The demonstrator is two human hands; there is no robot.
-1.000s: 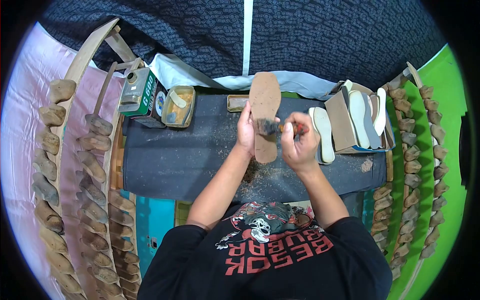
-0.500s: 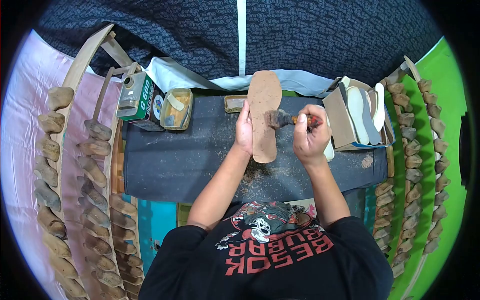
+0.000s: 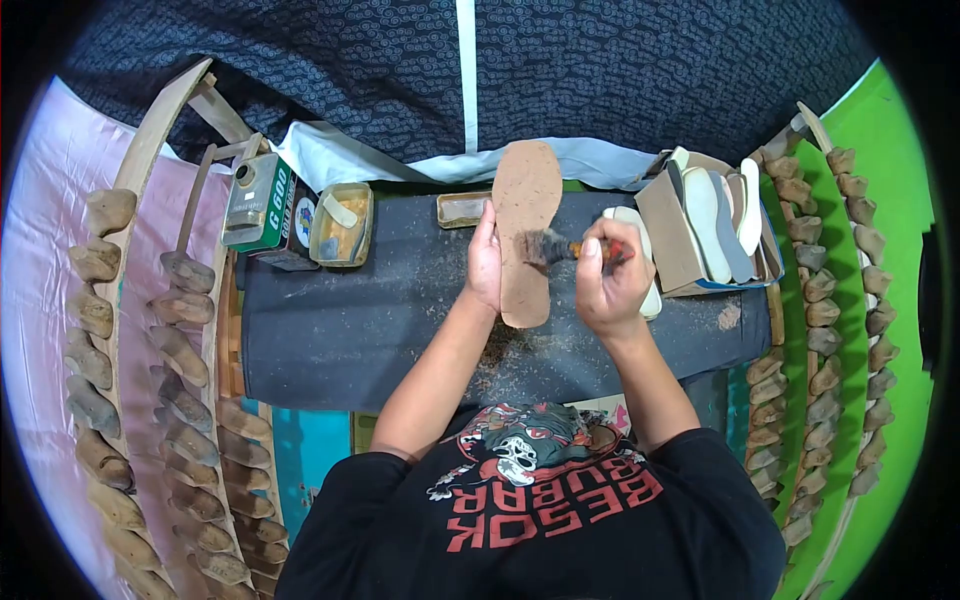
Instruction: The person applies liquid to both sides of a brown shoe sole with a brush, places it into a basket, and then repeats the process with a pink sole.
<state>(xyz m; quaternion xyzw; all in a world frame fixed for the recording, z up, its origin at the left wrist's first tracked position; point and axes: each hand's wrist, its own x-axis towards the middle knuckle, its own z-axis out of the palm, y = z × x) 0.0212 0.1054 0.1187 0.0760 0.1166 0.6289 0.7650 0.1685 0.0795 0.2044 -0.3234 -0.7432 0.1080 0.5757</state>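
My left hand (image 3: pixel 485 262) grips a brown insole (image 3: pixel 526 190) by its left edge, thumb on the near face, and holds it up over the table. Small crumbs speckle the insole's surface. In my right hand (image 3: pixel 613 280) is a paint brush (image 3: pixel 546 247) with dark, worn bristles and a stained red-and-orange handle. The bristle end lies against the narrow middle of the insole. My right fingers are wrapped round the handle, with the thumb on top. Behind the right hand, a white insole (image 3: pixel 645 262) lies partly hidden on the table.
Scraps litter the dark table cloth (image 3: pixel 330 330). At the back left stand a G 600 tin (image 3: pixel 262 210) and a tub (image 3: pixel 345 225); a small tray (image 3: pixel 462 210) sits behind the insole. On the right is a box (image 3: pixel 672 240) of insoles. Racks of shoe lasts (image 3: pixel 185 400) flank both sides.
The brush has moved left across the insole, my right hand with it. More of the white insole behind that hand now shows. The whole view has shifted slightly.
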